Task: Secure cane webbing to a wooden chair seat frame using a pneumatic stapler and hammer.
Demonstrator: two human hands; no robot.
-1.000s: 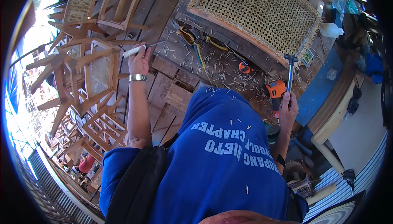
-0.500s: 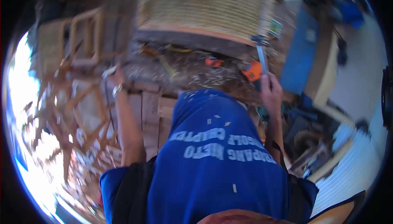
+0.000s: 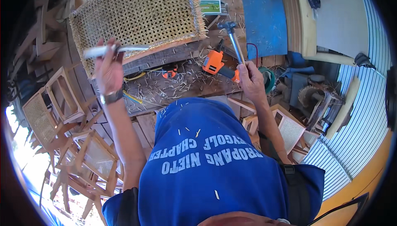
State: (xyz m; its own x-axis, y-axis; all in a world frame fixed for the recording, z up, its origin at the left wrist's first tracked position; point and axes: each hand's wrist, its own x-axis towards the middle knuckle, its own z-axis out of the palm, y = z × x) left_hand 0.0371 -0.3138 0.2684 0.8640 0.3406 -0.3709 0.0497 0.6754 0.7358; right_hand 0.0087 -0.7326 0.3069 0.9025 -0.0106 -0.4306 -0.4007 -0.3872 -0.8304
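My left hand point(image 3: 109, 66) is up by the near left edge of a woven cane panel point(image 3: 136, 15) in a wooden frame. Its fingers are closed around a slim, pale tool with a tapering tip point(image 3: 134, 48), partly blurred, so its exact kind is unclear. Farther right, my right hand point(image 3: 251, 79) grips the lower handle of a hammer point(image 3: 236, 44), whose head points away from me. Cane ends stick out raggedly along the panel's rim. Just left of the hammer, an orange and black power tool point(image 3: 214, 62) lies on the bench.
Short cane offcuts litter the wooden bench point(image 3: 194, 83), near a small orange and black item point(image 3: 169, 72). A blue board point(image 3: 264, 19) lies at the right. Wooden chair frames with cane point(image 3: 64, 93) crowd the left. A circular toothed part point(image 3: 308, 95) sits at the lower right.
My left hand has risen and moved inward to the panel's edge, still holding the pale tool. My right hand keeps the hammer, now tilted left. The view has shifted and become sharper.
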